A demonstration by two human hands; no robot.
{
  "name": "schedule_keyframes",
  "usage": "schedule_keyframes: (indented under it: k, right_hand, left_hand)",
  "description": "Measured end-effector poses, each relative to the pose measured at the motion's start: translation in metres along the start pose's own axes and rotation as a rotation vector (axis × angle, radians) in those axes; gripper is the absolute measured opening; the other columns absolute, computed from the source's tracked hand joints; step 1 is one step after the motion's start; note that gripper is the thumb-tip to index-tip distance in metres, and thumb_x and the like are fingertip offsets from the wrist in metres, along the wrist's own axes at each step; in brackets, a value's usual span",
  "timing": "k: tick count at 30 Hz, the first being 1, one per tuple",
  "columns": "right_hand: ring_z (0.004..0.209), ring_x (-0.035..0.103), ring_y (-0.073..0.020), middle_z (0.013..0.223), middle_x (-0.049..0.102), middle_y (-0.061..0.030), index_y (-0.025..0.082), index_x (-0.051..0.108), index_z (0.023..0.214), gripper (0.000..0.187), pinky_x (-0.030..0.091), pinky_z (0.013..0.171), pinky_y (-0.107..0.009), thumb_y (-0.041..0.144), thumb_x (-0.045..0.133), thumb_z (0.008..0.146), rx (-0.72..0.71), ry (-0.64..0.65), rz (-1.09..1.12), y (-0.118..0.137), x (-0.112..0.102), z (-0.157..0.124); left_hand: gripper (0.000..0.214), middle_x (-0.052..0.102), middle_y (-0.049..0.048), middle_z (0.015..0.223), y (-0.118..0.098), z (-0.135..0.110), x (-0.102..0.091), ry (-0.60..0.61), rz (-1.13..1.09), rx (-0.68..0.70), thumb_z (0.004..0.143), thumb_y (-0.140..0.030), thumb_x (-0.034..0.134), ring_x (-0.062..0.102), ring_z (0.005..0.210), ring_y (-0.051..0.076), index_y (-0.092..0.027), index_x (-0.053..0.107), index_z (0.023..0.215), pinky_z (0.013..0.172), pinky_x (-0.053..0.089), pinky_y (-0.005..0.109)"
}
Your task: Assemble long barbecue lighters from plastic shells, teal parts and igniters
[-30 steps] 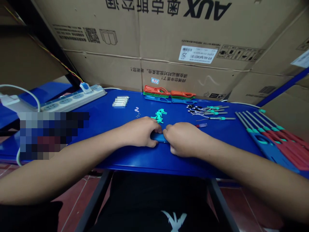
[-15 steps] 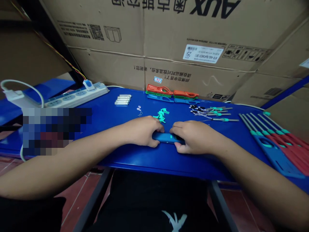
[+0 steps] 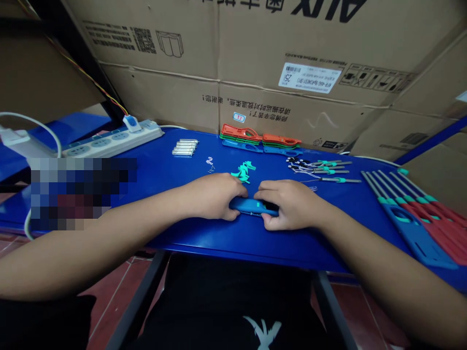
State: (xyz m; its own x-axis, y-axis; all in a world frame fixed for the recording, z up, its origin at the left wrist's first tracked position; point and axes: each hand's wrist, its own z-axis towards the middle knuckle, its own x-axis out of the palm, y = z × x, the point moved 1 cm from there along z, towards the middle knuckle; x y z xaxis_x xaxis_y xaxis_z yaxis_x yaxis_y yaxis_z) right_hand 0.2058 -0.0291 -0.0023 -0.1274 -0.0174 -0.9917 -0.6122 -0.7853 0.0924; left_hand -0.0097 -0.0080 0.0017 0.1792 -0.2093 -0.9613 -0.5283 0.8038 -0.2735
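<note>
My left hand (image 3: 213, 196) and my right hand (image 3: 292, 204) both grip a blue plastic handle piece (image 3: 252, 206) lying on the blue table (image 3: 204, 233) near its front edge. Each hand pinches one end of it, fingers curled closed. Just behind the hands lies a small heap of teal plastic clips (image 3: 243, 171). A tiny bent wire spring (image 3: 210, 164) rests to the left of the clips.
Stacked red, green and blue handle shells (image 3: 259, 138) lie at the back by the cardboard boxes (image 3: 255, 73). Small metal tubes (image 3: 184, 147), teal-collared metal rods (image 3: 323, 170), finished long lighters (image 3: 412, 214) at right, a power strip (image 3: 113, 141) at left.
My right hand slid a little to the right along the blue piece, uncovering more of it. My left hand stayed in place.
</note>
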Motion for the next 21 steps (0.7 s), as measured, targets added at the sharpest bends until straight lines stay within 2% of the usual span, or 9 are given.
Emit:
schedule_keyframes:
  k: [4,9,17,21]
  right_hand:
    - [0.075,0.061,-0.0184,0.093,0.069,-0.0056,0.016,0.073,0.106,0.038,0.04,0.064,-0.029,0.031,0.061,0.074,-0.015,-0.03,0.033,-0.0034,0.0046,-0.0001]
    - [0.071,0.06,-0.0176,0.089,0.069,-0.006,0.015,0.075,0.103,0.036,0.038,0.062,-0.029,0.031,0.059,0.074,-0.033,-0.051,0.014,-0.0023,0.0046,-0.0008]
    - [0.072,0.058,-0.0175,0.088,0.068,-0.0048,0.017,0.075,0.101,0.035,0.036,0.061,-0.028,0.034,0.06,0.074,-0.016,-0.01,0.041,-0.004,0.0022,0.0019]
    - [0.07,0.056,-0.0172,0.085,0.067,-0.0047,0.017,0.076,0.096,0.031,0.032,0.058,-0.029,0.033,0.06,0.075,0.0,0.031,-0.017,0.001,-0.0046,0.0027]
  left_hand:
    - [0.032,0.075,0.0057,0.103,0.0011,0.0003,-0.0006,0.057,0.009,-0.016,0.078,-0.028,0.07,0.07,0.093,0.023,-0.021,0.072,0.108,0.081,0.052,0.033]
    - [0.029,0.075,0.0068,0.103,0.0023,0.0027,-0.0006,0.064,0.029,0.01,0.077,-0.028,0.072,0.07,0.096,0.024,-0.019,0.074,0.104,0.083,0.052,0.033]
    - [0.031,0.073,0.0051,0.1,0.0067,0.003,0.0021,0.038,-0.004,0.041,0.076,-0.026,0.074,0.068,0.095,0.022,-0.019,0.074,0.105,0.087,0.051,0.031]
    - [0.034,0.07,0.0056,0.099,0.0099,0.0033,0.0049,0.023,-0.031,0.043,0.076,-0.027,0.074,0.067,0.093,0.021,-0.019,0.074,0.108,0.087,0.051,0.03]
